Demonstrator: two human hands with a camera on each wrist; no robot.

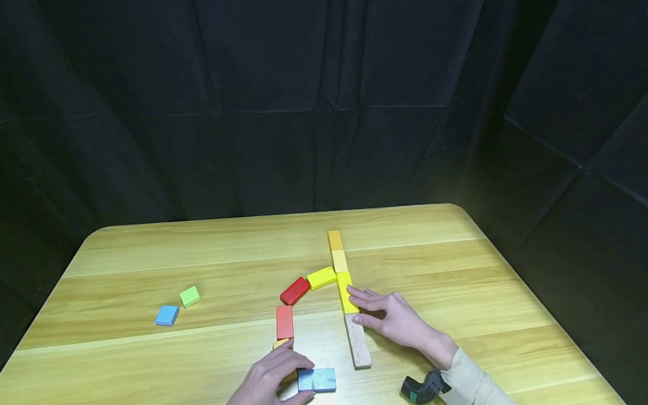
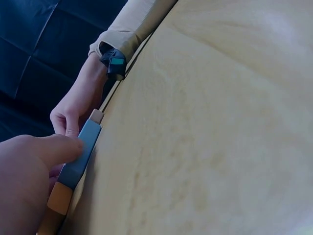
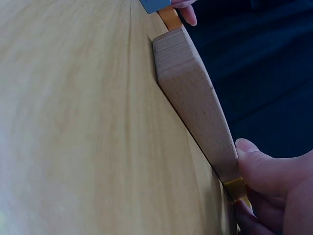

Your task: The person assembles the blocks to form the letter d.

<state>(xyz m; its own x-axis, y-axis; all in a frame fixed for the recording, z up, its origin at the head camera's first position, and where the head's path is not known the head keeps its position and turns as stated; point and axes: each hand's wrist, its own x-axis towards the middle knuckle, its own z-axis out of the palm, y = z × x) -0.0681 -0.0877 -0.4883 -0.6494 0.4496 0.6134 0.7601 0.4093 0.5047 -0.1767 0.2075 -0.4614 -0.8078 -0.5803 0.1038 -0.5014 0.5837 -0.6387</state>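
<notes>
Table (image 1: 506, 315): wood-grained, creased black cloth (image 1: 273, 112) behind
Left hand (image 1: 273, 374): you pinch a marbled blue oblong block (image 1: 318, 380), left of the speckled beige bar (image 1: 358, 346)
Right hand (image 1: 397, 323): fingers loosely extended, you touch the smooth yellow oblong block (image 1: 345, 293) beyond that bar

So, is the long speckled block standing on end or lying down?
Lying down: in the head view, the block stretches lengthwise along the tabletop.

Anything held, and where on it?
Left hand pinches the longer blue block near its left end. Right hand touches the long yellow block and speckled block; grip unclear.
</notes>
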